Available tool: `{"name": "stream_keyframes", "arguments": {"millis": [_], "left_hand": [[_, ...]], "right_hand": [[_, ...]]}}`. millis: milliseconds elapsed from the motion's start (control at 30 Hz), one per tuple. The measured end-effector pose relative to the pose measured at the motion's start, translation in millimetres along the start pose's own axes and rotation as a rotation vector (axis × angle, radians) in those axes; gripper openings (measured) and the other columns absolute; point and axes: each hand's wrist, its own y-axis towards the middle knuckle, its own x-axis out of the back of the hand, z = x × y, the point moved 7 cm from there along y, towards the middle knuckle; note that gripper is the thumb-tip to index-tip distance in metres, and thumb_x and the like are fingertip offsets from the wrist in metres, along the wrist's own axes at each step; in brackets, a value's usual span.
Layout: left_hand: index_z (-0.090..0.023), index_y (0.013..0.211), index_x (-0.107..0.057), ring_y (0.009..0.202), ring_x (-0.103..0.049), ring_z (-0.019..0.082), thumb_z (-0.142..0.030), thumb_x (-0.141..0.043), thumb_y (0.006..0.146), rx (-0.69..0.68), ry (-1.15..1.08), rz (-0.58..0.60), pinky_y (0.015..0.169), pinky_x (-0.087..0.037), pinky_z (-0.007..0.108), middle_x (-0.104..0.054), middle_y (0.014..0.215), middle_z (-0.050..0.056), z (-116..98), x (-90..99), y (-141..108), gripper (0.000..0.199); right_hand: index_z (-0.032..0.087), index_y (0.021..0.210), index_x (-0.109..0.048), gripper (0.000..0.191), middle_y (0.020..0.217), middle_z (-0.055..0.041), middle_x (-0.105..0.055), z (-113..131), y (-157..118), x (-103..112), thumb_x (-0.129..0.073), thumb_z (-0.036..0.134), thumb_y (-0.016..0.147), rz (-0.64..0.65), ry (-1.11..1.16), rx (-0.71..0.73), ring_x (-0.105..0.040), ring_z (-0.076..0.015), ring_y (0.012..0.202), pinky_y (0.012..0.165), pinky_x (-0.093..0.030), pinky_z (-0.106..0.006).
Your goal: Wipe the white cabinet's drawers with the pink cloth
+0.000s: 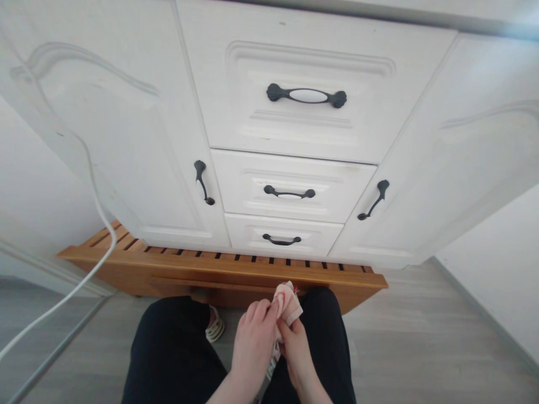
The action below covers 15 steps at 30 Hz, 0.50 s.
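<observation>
Between my knees, a small pink cloth (288,303) is bunched up in both hands. My left hand (255,335) has its fingers closed over the cloth's left side. From the lower right, my right hand (295,343) pinches the same cloth, its thumb against the folds. A bit of red shows at the cloth's upper right edge, too small to make out. Below the hands, a grey-and-white patterned thing (273,362) shows in the gap between my wrists; I cannot tell its kind.
Ahead stands a white cabinet (295,132) with three drawers and a door on each side, all with dark handles. At its foot is a slatted wooden bench (236,275). A white cable (96,196) hangs down at the left. Grey wood-look floor (421,336) lies around.
</observation>
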Motion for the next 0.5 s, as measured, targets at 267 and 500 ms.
{"name": "stream_keyframes", "arguments": {"millis": [267,500], "left_hand": [[-0.029,0.148,-0.043,0.113,-0.057,0.029,-0.007,-0.056,0.085,-0.267,0.314,-0.054,0.089,-0.047,0.044,-0.065,0.135,0.004,-25.6,-16.7,0.2,0.068],[-0.027,0.126,-0.064,0.114,-0.057,0.021,-0.032,-0.056,0.093,-0.464,0.38,-0.355,0.089,-0.051,0.035,-0.068,0.129,0.0,-36.9,-40.6,-15.4,0.034]], "right_hand": [[0.026,0.109,-0.073,0.054,0.117,-0.0057,-0.073,17.0,-11.0,-5.7,-0.08,0.059,0.068,0.093,0.377,-0.104,-0.064,-0.0243,0.114,0.086,-0.055,-0.034],[0.021,0.1,-0.074,0.044,0.105,-0.0048,-0.075,8.9,1.7,14.0,-0.089,0.04,0.063,0.062,0.435,-0.203,-0.068,-0.019,0.104,0.086,-0.055,-0.029]]}}
